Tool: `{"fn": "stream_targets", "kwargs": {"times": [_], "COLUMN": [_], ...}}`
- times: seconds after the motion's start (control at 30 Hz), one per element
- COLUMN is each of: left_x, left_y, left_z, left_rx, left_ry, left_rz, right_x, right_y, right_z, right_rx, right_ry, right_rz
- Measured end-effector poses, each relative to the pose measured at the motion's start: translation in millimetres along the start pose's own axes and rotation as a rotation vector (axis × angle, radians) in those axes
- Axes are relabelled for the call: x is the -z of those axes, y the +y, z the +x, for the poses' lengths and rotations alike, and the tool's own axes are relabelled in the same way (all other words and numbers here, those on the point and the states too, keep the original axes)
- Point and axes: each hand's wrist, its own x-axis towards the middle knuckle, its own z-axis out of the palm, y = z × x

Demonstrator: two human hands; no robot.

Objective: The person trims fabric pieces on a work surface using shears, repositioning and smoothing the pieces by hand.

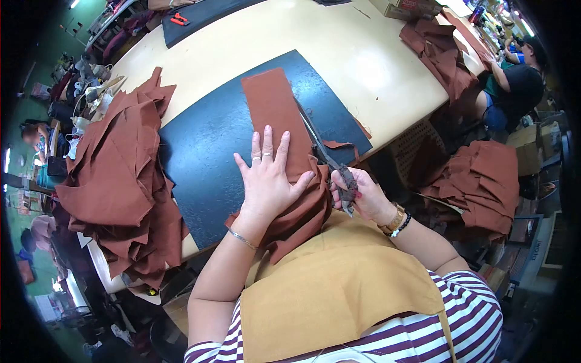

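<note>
A strip of rust-brown fabric [273, 100] lies on a dark cutting mat [209, 142], its lower part bunched over the table edge against my apron. Flat on that fabric rests my left hand [266, 175], fingers spread, pressing it from above. My right hand [362, 192] is closed round the cloth-wrapped handles of large scissors [324, 148]. The blades point up and away along the strip's right edge; how far apart they are is hard to make out. A thin offcut [342, 147] of the same fabric lies just right of the blades.
Left of the mat is a big heap of brown fabric pieces [115, 175]. Another pile [475, 184] sits low at the right, with more cloth [433, 51] on the table corner. An orange-handled tool [180, 19] lies on a far mat. Another person [514, 78] sits at the right.
</note>
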Motion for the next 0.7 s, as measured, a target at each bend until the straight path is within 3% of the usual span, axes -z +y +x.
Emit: {"fn": "stream_targets", "kwargs": {"times": [0.7], "left_x": [4.3], "left_y": [8.4], "left_z": [-13.9], "left_rx": [-0.02], "left_ry": [-0.041], "left_rz": [-0.013], "right_x": [-7.4], "right_y": [7.4], "right_z": [7.5], "right_rx": [0.055], "right_ry": [0.055], "right_rz": [0.006]}}
